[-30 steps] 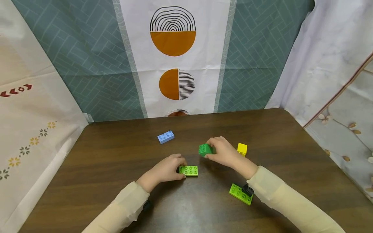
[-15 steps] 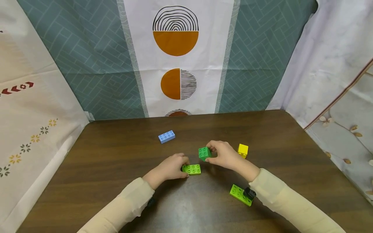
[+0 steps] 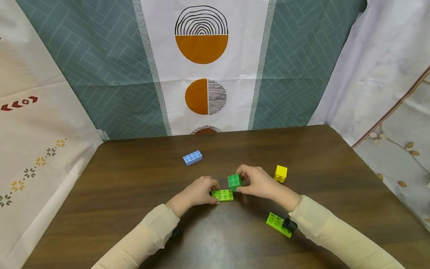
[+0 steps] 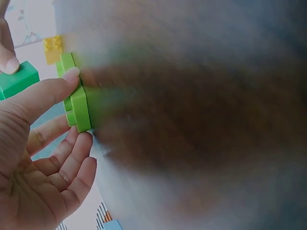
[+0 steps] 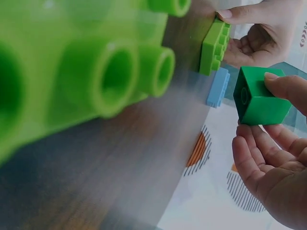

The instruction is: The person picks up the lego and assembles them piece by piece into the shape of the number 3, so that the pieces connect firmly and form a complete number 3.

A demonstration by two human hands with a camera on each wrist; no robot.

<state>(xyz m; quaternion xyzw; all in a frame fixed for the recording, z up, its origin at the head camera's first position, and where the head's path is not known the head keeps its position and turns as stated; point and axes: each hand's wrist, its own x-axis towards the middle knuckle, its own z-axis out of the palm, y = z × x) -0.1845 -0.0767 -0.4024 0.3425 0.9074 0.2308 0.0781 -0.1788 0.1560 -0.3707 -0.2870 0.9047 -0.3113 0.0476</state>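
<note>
My left hand (image 3: 198,192) pinches a thin lime-green eight-stud toy brick (image 3: 226,195) by its left end, studs up on the table; thumb and fingers sit on opposite sides in the left wrist view. Just right of it, my right hand (image 3: 259,184) grips a darker green four-stud brick (image 3: 234,181) between thumb and fingers. The green brick's hollow underside shows in the right wrist view, so it is raised off the table. In the head view it lies close behind the lime brick's right end; whether they touch I cannot tell.
Under the right forearm lies another lime-green brick (image 3: 274,222), partly covered by the black wrist camera (image 3: 290,225). A yellow brick (image 3: 280,173) lies beyond the right wrist. Further back is a light blue brick (image 3: 193,158). Patterned cloths hang around the brown table (image 3: 141,160).
My right hand has brought the green brick nearer to the lime brick and tilted its studs upward. My left hand and the lime brick shifted slightly right in view.
</note>
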